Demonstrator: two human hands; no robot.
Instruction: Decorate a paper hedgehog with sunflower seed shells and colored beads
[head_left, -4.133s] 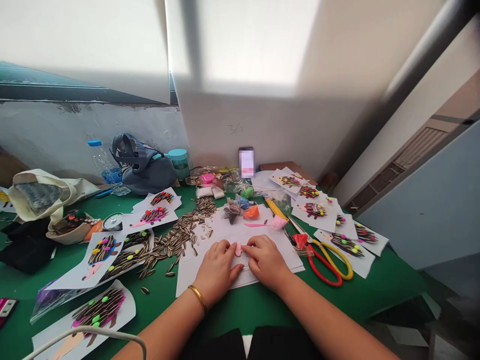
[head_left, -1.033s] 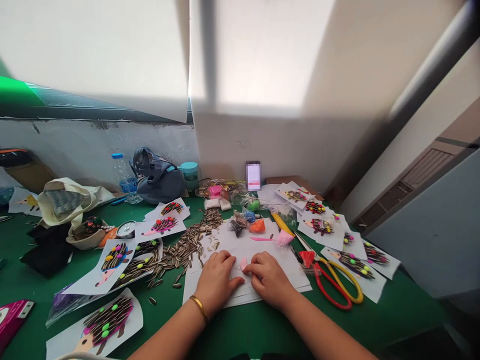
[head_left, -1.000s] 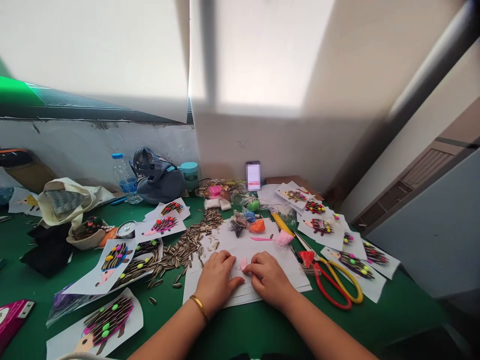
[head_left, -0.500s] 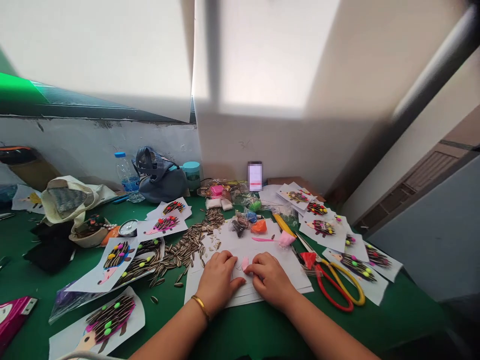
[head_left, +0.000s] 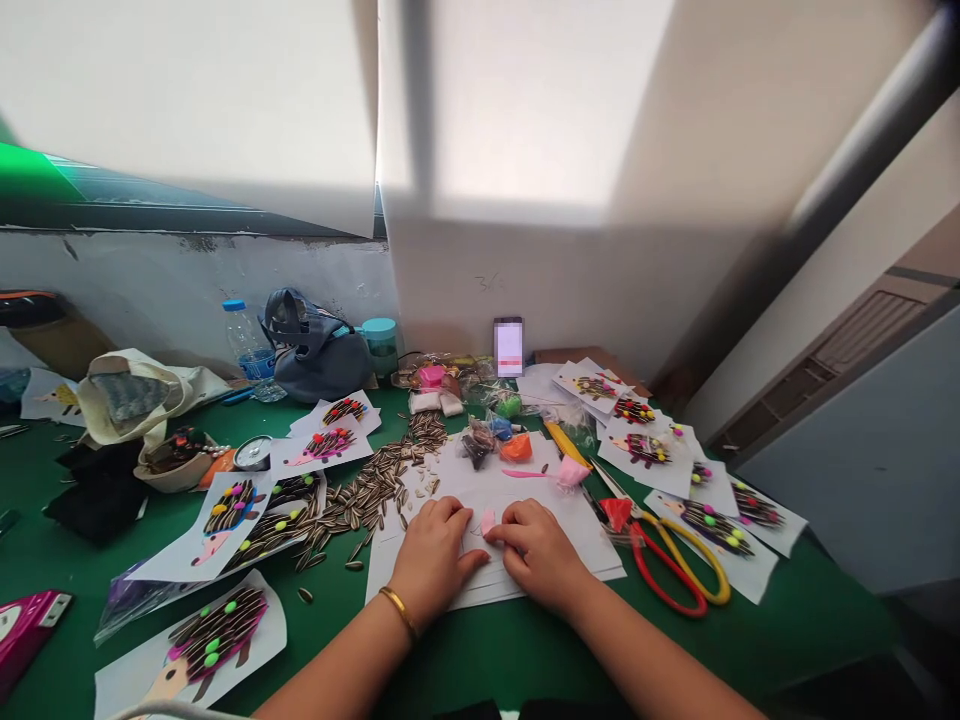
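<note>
A small piece of pink clay point(head_left: 488, 521) lies on the top sheet of a stack of white paper point(head_left: 469, 465), beside a faintly drawn outline. My right hand point(head_left: 538, 555) rests on the sheet, its index fingertip pressing the clay's right edge while the other fingers bend underneath. Nothing appears gripped in it. To the left, my left hand point(head_left: 431, 550) lies on the same paper, fingers stretched forward and thumb apart. Sunflower seeds point(head_left: 375, 487) spread beside that hand. Beyond the hands sit orange clay point(head_left: 515, 450) and a pink modelling tool point(head_left: 525, 474) next to wrapped pink clay point(head_left: 572, 473).
Scissors point(head_left: 679, 565) with red and yellow handles lie at the right, near a yellow cutter point(head_left: 564, 442). Seed hedgehog pictures point(head_left: 712, 525) pile on both sides. A phone point(head_left: 509, 347), a blue bag point(head_left: 322, 355) and a water bottle point(head_left: 251, 345) stand along the wall.
The view has shifted slightly. My right index fingertip stays against the pink clay, and my left hand keeps its place on the paper.
</note>
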